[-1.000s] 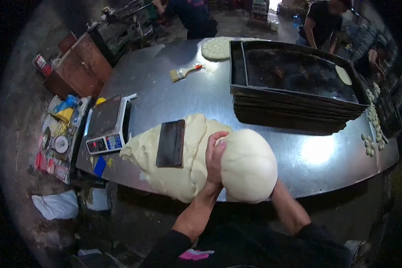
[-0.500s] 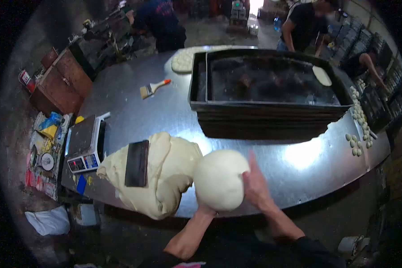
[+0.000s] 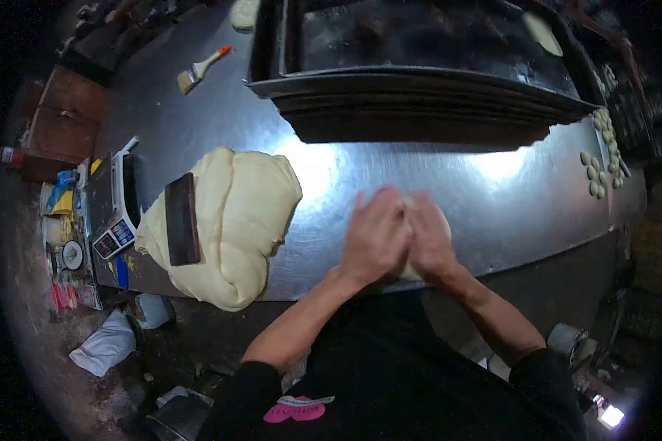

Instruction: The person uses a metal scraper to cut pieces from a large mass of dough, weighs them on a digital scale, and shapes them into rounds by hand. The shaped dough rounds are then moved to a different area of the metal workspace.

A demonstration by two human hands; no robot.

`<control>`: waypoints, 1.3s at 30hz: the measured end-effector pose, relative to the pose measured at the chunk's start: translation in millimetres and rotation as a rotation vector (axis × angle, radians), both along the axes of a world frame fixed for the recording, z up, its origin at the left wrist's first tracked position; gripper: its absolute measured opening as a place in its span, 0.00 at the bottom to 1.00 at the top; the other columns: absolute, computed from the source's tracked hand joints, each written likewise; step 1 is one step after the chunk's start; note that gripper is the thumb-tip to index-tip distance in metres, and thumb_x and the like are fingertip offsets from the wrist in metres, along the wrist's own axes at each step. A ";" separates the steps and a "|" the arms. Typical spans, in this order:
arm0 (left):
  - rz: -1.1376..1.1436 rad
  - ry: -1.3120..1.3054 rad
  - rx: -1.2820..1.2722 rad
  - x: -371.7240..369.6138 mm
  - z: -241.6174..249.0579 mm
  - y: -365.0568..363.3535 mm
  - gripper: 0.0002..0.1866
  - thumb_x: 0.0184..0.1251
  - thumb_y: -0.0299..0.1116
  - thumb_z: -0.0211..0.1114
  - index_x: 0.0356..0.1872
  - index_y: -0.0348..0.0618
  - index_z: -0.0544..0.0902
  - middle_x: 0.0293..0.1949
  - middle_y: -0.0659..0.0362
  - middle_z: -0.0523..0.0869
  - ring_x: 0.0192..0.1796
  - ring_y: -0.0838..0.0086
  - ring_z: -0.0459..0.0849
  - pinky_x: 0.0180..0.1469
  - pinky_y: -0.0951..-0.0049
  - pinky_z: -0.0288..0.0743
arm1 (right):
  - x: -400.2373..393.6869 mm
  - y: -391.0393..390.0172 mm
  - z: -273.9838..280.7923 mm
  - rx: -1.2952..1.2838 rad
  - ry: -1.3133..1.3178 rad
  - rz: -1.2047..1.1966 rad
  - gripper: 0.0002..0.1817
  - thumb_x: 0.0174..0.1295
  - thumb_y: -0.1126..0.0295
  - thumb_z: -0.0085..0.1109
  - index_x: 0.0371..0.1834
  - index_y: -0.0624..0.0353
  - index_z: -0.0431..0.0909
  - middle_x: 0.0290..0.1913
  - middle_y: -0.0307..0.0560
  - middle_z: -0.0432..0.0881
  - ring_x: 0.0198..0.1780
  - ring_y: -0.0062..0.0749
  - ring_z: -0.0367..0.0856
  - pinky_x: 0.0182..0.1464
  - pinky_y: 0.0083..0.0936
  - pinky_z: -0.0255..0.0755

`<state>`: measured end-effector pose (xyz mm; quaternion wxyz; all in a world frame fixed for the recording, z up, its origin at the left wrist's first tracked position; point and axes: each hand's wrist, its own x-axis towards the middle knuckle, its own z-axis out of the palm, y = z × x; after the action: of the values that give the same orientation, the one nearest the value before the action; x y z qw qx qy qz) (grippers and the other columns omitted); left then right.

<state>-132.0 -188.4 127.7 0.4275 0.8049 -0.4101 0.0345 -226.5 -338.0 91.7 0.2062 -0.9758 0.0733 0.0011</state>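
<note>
Most of a pale dough ball [image 3: 410,273] on the metal table is hidden under my hands. On top of it lies my left hand [image 3: 377,239], fingers stretched forward and blurred by motion. Beside it, almost touching, my right hand [image 3: 430,239] rests flat on the ball's right side, its fingers also extended and smeared. To the left sits a large folded mass of dough [image 3: 246,213], with a dark flat dough scraper [image 3: 183,220] lying on top. Neither hand touches that mass.
A stack of black baking trays [image 3: 426,106] stands at the back. A digital scale [image 3: 118,209] is at the left edge, with a brush [image 3: 202,70] farther back. Several small dough pieces [image 3: 594,176] lie at the right. The table's front edge [image 3: 522,264] runs close to my body.
The dough ball, held up between my hands before, is now on the table farther right of the big dough. My hands have moved onto its top. The view has tilted downward.
</note>
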 end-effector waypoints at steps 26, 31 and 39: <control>-0.201 1.010 0.150 47.0 -93.3 -50.0 0.41 0.47 0.53 0.70 0.61 0.40 0.71 0.58 0.44 0.76 0.59 0.55 0.75 0.61 0.65 0.68 | -24.7 -61.7 -45.8 1.168 -0.006 -0.521 0.36 0.58 0.60 0.62 0.67 0.65 0.59 0.57 0.56 0.73 0.59 0.41 0.72 0.57 0.36 0.69; -0.279 1.057 -0.040 32.8 -67.5 14.2 0.28 0.54 0.42 0.69 0.52 0.35 0.73 0.46 0.50 0.80 0.49 0.69 0.77 0.53 0.69 0.72 | -16.0 5.5 27.7 1.358 0.019 -0.480 0.35 0.53 0.65 0.63 0.64 0.67 0.62 0.56 0.54 0.73 0.55 0.40 0.75 0.56 0.34 0.71; 0.208 0.758 -0.315 116.5 78.8 230.6 0.28 0.56 0.34 0.71 0.57 0.34 0.72 0.49 0.55 0.80 0.50 0.75 0.77 0.54 0.72 0.73 | 148.4 143.2 131.1 1.036 0.021 0.059 0.33 0.41 0.62 0.72 0.52 0.67 0.73 0.44 0.47 0.81 0.46 0.32 0.79 0.51 0.30 0.73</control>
<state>-15.5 42.2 206.5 0.6602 0.7224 -0.1302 -0.1588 -78.1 -194.9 222.8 0.6612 -0.7474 0.0375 0.0527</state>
